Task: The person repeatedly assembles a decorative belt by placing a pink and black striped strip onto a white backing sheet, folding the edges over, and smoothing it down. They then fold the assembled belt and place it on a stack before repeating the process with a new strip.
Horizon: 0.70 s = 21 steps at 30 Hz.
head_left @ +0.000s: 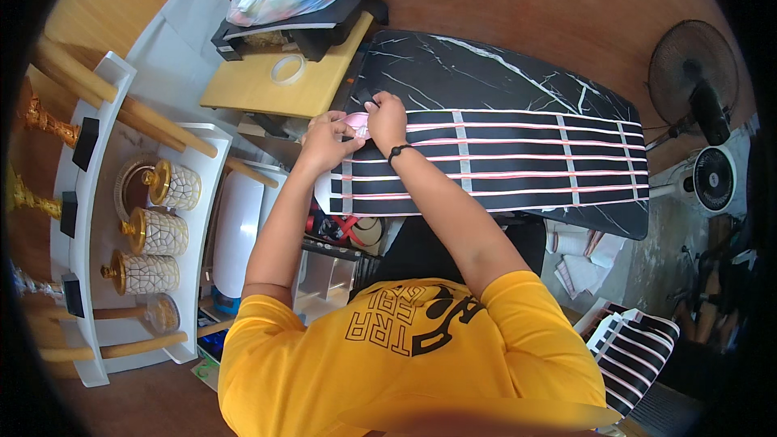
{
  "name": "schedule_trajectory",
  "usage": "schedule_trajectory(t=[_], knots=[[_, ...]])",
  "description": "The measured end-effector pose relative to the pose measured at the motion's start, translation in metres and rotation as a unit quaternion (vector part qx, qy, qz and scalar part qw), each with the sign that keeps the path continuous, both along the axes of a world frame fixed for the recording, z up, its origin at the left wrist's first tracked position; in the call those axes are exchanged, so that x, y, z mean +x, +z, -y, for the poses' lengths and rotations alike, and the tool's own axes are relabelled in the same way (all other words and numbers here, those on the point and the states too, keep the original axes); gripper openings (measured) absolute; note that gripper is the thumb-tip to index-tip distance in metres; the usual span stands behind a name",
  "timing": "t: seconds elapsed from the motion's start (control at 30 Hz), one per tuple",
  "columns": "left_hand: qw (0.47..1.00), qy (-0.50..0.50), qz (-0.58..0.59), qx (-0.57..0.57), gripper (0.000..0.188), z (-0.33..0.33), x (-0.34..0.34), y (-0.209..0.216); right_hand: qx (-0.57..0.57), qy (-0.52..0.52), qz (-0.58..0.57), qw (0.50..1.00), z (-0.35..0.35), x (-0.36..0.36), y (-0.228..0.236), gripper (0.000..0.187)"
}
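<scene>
Left hand [328,143]: palm-down, counter's [453,73] left end, fingers narrow at pink piece [354,121]
Right hand [386,125]: bent inward, fingers curled, hold unclear
Striped panel [518,165]: 1, on counter
Jars [166,231]: 3, left of counter

The bare left forearm [283,222] and bare right forearm [453,212] extend forward from short yellow fabric sleeves [261,328], the bare left hand [327,146] and bare right hand [387,123] close together. Left thumb [352,146] and fingers bend; right fingers [386,100] curl inward.
</scene>
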<state>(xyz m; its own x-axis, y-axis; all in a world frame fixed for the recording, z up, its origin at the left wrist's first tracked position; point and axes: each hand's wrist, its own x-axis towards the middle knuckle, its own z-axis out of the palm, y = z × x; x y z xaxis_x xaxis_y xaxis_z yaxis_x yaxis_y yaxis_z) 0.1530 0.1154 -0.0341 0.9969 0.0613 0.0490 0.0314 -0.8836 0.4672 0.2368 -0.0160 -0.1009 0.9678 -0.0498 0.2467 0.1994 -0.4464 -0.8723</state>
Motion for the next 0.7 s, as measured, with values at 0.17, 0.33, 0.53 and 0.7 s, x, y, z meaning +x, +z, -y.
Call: schedule_trajectory(t=[0.17,0.33,0.53,0.7], knots=[[0.996,0.033,0.048,0.063,0.029,-0.001,-0.001,0.013,0.131,0.113,0.062,0.983,0.023,0.0,-0.002,0.026],[0.993,0.053,0.025,0.104,0.04,0.0,0.004,0.009,0.017,0.215,0.116,0.97,0.039,-0.027,-0.009,0.027],[0.994,0.031,0.018,0.104,0.045,0.005,0.017,0.0,-0.016,0.205,0.1,0.973,0.034,-0.028,-0.009,0.03],[0.982,0.011,0.079,0.171,0.029,0.007,0.028,-0.009,0.005,0.197,0.089,0.976,0.036,-0.033,-0.004,0.029]])
